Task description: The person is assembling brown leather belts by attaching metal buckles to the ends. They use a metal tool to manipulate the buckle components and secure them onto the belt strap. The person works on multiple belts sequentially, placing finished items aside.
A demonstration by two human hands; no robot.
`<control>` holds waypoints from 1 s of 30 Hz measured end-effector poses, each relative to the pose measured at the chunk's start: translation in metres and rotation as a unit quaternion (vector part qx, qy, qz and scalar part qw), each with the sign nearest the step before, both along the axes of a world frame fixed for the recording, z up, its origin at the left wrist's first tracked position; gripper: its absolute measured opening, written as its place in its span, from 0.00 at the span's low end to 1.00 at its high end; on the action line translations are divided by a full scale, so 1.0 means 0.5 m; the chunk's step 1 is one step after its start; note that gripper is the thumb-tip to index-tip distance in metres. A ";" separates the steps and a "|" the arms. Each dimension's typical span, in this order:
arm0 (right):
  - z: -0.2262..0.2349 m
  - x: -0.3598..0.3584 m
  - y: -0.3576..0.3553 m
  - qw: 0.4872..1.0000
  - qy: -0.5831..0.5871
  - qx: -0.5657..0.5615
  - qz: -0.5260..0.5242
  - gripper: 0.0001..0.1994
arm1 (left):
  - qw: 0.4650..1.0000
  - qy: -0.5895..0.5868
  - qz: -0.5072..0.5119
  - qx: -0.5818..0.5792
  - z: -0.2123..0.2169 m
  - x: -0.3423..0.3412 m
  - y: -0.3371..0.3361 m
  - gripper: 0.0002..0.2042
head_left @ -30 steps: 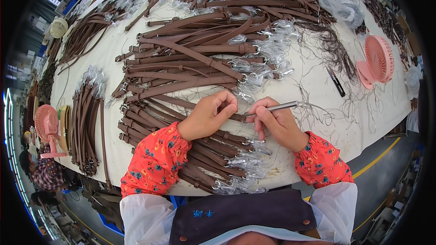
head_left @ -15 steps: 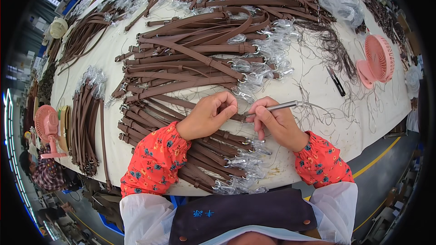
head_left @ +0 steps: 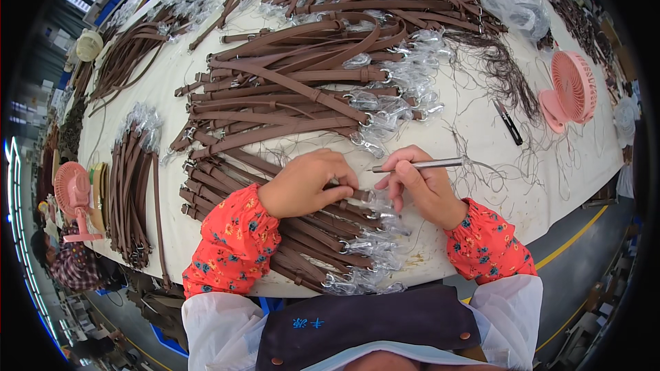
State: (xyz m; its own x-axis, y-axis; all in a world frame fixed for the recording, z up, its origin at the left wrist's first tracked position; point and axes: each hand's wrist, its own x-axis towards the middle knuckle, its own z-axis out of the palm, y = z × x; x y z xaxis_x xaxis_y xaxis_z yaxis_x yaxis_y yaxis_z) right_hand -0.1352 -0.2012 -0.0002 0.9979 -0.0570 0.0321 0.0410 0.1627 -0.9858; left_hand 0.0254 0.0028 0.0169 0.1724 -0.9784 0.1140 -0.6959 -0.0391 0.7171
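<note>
My left hand (head_left: 311,182) is closed over the pile of brown straps (head_left: 302,237), its thumb and fingers curled round the end of a brown strap (head_left: 361,195). Part of that grip is hidden behind the fingers. In my right hand (head_left: 430,192) is a slim silver pen-like tool (head_left: 436,163), with a fine tip pointing left toward my left hand and a thin cord trailing from its back end. Clear plastic-wrapped metal clasps (head_left: 375,244) cover the strap ends between and below my hands.
More brown straps (head_left: 282,106) lie stacked beyond my hands, with a bundle (head_left: 130,192) at left. A pink fan (head_left: 572,89), a black-handled cutter (head_left: 509,124) and dark loose threads (head_left: 498,72) are at right. Another pink fan (head_left: 72,192) stands at the left edge.
My left hand has shifted slightly left and down, from a raised pinch onto the strap end. The pen-like tool in my right hand has moved a little to the right and lies more level.
</note>
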 end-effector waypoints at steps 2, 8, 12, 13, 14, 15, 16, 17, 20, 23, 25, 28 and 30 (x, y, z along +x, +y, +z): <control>-0.001 -0.003 -0.002 1.000 -0.021 0.002 0.001 0.12 | 0.982 0.109 -0.030 0.151 0.032 -0.003 0.005 0.04; 0.009 -0.004 -0.010 0.996 -0.042 -0.073 -0.018 0.13 | 0.987 -0.074 0.130 -0.062 0.025 0.003 0.001 0.08; 0.002 0.003 -0.006 0.986 -0.100 -0.105 -0.083 0.13 | 0.930 -0.259 0.243 -0.088 -0.002 0.028 -0.004 0.14; 0.000 0.006 -0.007 0.982 -0.112 -0.121 -0.090 0.13 | 0.936 -0.243 0.242 -0.075 -0.008 0.031 0.002 0.14; -0.002 0.008 -0.009 0.978 -0.123 -0.136 -0.099 0.13 | 0.942 -0.226 0.239 -0.061 -0.009 0.031 0.005 0.14; 0.002 0.009 -0.009 0.973 -0.134 -0.152 -0.108 0.13 | 0.948 -0.209 0.236 -0.047 -0.010 0.031 0.007 0.14; 0.011 0.009 -0.009 0.968 -0.145 -0.167 -0.118 0.12 | 0.952 -0.190 0.233 -0.049 -0.009 0.032 0.008 0.14; 0.015 0.009 -0.008 0.963 -0.156 -0.182 -0.127 0.12 | 0.956 -0.172 0.230 -0.050 -0.006 0.032 0.008 0.14; 0.007 0.017 -0.009 0.941 -0.242 -0.175 -0.160 0.11 | 0.976 -0.066 0.193 -0.073 0.009 0.029 0.010 0.14; 0.012 0.016 -0.015 0.921 -0.278 -0.210 -0.174 0.11 | 0.987 0.114 0.111 -0.009 0.038 0.026 0.015 0.12; 0.012 0.016 -0.013 0.931 -0.270 -0.192 -0.155 0.11 | 0.981 0.184 0.046 0.035 0.045 0.028 0.015 0.08; 0.005 0.019 -0.008 0.945 -0.242 -0.189 -0.110 0.10 | 0.991 0.114 0.057 0.039 -0.002 0.040 0.027 0.05; 0.001 0.014 -0.009 0.954 -0.211 -0.196 -0.083 0.10 | 0.992 0.036 0.118 0.032 -0.005 0.045 0.023 0.05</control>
State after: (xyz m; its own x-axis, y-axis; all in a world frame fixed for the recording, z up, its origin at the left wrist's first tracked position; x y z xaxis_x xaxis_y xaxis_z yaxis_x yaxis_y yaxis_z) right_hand -0.1284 -0.2059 0.0004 0.8698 -0.1145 0.4799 0.4405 -0.2580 -0.8599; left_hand 0.0481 0.0144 0.0146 0.4027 -0.9147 0.0322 -0.6097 -0.2419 0.7548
